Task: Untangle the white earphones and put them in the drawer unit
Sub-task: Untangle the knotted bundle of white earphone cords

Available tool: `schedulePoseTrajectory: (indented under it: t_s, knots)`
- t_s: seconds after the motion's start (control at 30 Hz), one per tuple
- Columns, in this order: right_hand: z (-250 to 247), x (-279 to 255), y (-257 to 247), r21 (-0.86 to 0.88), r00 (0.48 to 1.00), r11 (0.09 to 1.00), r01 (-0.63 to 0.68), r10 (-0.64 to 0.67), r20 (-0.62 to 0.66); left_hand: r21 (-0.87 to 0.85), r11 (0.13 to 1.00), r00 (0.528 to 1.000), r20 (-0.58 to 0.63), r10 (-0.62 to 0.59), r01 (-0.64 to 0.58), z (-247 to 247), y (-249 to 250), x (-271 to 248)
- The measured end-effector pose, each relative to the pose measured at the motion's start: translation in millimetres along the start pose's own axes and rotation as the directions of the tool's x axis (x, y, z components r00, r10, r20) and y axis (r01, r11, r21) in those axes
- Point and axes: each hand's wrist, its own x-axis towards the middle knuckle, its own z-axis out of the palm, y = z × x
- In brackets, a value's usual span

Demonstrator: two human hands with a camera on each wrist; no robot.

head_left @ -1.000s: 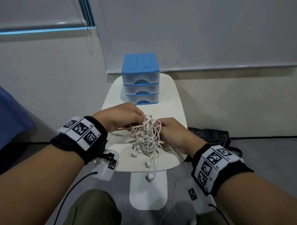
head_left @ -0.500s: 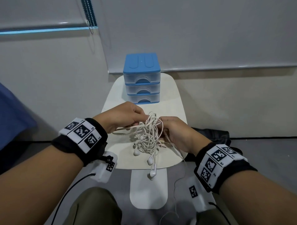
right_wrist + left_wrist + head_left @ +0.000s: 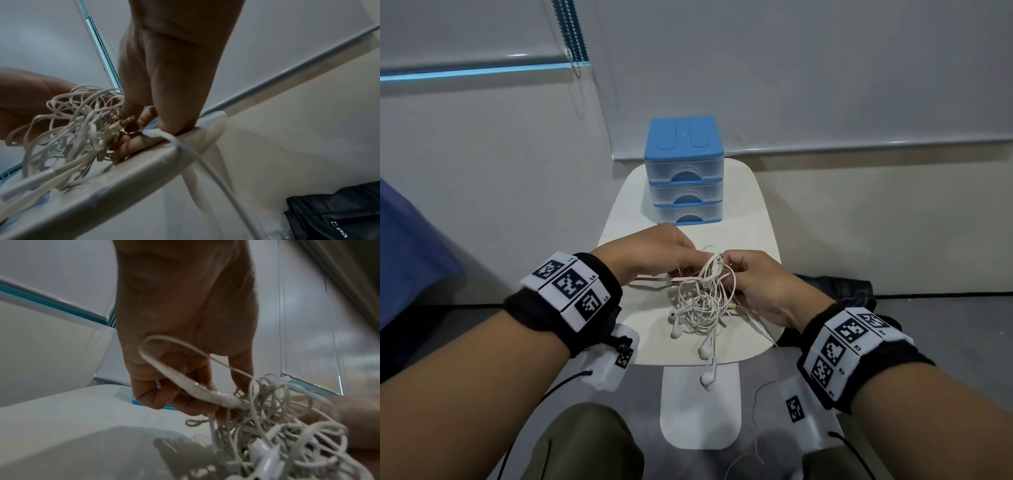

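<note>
A tangled bundle of white earphones (image 3: 702,305) hangs between both hands above the small cream table (image 3: 750,212). My left hand (image 3: 654,255) pinches cables at the top left of the tangle (image 3: 267,426). My right hand (image 3: 760,284) grips cables on the tangle's right side, with a metal jack plug (image 3: 127,121) at its fingers. Earbuds (image 3: 707,377) dangle past the table's near edge. The drawer unit (image 3: 684,171), with a blue top and three clear drawers, all closed, stands at the table's far end.
A black bag (image 3: 835,291) lies on the floor to the right of the table (image 3: 339,211). A wall with roller blinds rises behind the drawer unit. My knees show at the bottom of the head view. A loose thin cable (image 3: 756,411) hangs off the table's right edge.
Both hands have shifted slightly higher and closer together at the top of the tangle. The bundle has lifted a little, and the earbuds still dangle.
</note>
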Motion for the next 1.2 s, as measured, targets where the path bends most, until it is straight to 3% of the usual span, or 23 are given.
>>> schedulePoseTrajectory:
  t_s: [0.27, 0.4, 0.47, 0.57, 0.8, 1.0, 1.2]
  knots:
    - [12.8, -9.2, -14.5, 0.031, 0.995, 0.999, -0.040, 0.043, -0.093, -0.043, 0.998, 0.997, -0.069, 0.045, -0.048, 8.0, -8.8, -7.0]
    - [17.6, -7.0, -30.6, -0.241, 0.986, 0.967, 0.085, -0.117, -0.118, -0.124, 0.984, 0.977, -0.189, 0.100, -0.125, 7.2, -19.7, -20.1]
    - [19.2, -6.3, -35.2, -0.390, 0.963, 0.908, 0.153, -0.225, -0.146, -0.145, 0.974, 0.941, -0.315, 0.121, -0.174, 11.3, -23.6, -26.1]
    - [23.6, -8.5, -40.0, -0.424, 0.940, 0.883, 0.201, -0.295, -0.169, -0.170, 0.959, 0.852, -0.511, 0.111, -0.227, 24.6, -25.7, -37.2]
    - [30.5, -27.1, -38.0, -0.268, 0.924, 0.934, 0.235, -0.300, -0.235, -0.361, 0.849, 0.748, -0.661, 0.060, -0.387, 57.8, -30.2, -50.8]
    - [41.9, -46.6, -20.8, -0.055, 0.976, 0.986, 0.158, -0.164, -0.143, -0.450, 0.803, 0.751, -0.660, -0.005, -0.390, 75.7, -39.2, -63.5]
    - [34.7, -47.2, -8.4, 0.025, 0.997, 0.997, 0.072, -0.072, -0.021, -0.459, 0.824, 0.799, -0.602, -0.013, -0.333, 81.9, -44.5, -66.4]
